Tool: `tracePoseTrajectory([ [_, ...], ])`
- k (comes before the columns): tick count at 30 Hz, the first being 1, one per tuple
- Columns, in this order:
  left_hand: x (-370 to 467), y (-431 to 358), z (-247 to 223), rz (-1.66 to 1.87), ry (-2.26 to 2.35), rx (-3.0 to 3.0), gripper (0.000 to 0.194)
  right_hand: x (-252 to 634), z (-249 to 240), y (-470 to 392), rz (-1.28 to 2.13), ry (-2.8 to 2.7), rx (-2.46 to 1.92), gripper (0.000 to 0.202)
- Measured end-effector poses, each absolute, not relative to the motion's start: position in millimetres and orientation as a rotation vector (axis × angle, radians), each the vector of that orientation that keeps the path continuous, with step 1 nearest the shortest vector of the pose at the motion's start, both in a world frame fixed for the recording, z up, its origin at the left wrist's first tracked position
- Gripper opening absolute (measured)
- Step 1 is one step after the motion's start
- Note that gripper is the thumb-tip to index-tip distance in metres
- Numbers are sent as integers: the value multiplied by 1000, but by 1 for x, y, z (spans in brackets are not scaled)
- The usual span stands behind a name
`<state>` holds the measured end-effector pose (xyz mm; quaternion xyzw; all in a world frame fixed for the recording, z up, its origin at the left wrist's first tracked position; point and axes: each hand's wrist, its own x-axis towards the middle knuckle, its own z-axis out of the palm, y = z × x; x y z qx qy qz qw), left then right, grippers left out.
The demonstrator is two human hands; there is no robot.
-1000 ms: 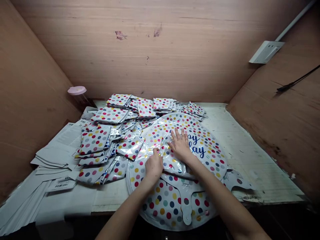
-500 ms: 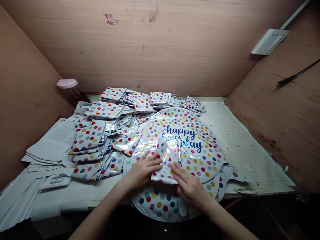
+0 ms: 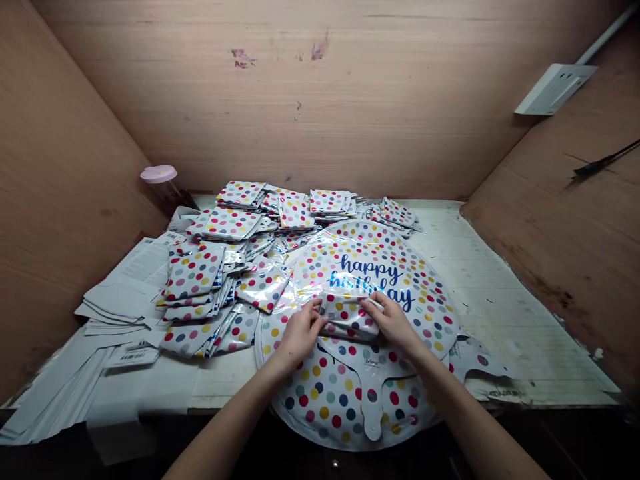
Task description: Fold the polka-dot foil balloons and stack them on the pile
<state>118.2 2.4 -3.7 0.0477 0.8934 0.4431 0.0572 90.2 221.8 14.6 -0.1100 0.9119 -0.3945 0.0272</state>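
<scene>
Between my two hands is a folded polka-dot foil balloon [image 3: 349,316], a small shiny packet bent over on itself. My left hand [image 3: 303,333] pinches its left edge between thumb and fingers. At the other end, my right hand [image 3: 393,321] grips the right edge. Underneath lie several flat round foil balloons [image 3: 425,307], the top one printed "happy birthday" in blue. A white balloon neck [image 3: 372,403] points towards me, over the table's front edge.
Stacks of folded dotted balloons [image 3: 195,273] fill the left and back of the table [image 3: 480,267]. White paper cards [image 3: 120,293] spread at far left, near a pink-lidded cup [image 3: 160,176]. Wooden walls enclose three sides; a power socket [image 3: 555,90] hangs at right.
The packet was lying flat under spread fingers; now its edges are pinched and it is folded shorter. The balloon neck below shows fully. The view has shifted slightly.
</scene>
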Motion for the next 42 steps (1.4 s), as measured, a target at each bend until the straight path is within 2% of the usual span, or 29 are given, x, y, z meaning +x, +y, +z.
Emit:
tracePoseTrajectory([
  [5, 112, 14, 2, 1048, 2798, -113, 45, 61, 8, 202, -1001, 3002, -168, 28],
  [8, 112, 18, 3, 1057, 2798, -184, 47, 65, 12, 194, -837, 3232, -143, 36],
  [11, 113, 20, -1, 1110, 2820, -227, 47, 83, 10, 184, -561, 3408, -592, 41],
  [13, 116, 19, -5, 1187, 2819, -217, 47, 91, 3, 177, -414, 3276, -963, 43],
  [17, 125, 12, -12, 1349, 3002, -211, 49, 93, -14, 171, -298, 3049, -1118, 67],
  [21, 127, 10, -5, 1094, 3040, -432, 29, 88, -19, 173, -283, 3011, -1143, 77],
  [24, 115, 13, 7, 847, 2951, -480, 33, 86, -18, 175, -282, 3010, -1169, 82],
  [28, 101, 20, 13, 717, 2908, -382, 31, 81, -24, 173, -278, 3031, -1110, 71],
  [34, 117, 27, -4, 838, 3001, -359, 20, 81, -24, 173, -339, 3216, -1041, 57],
  [38, 103, -35, 22, 1149, 3185, -407, 21, 97, -14, 212, -636, 3347, -773, 57],
  [42, 47, -151, 92, 860, 3482, -764, 27, 117, -29, 253, -784, 3432, -557, 56],
])
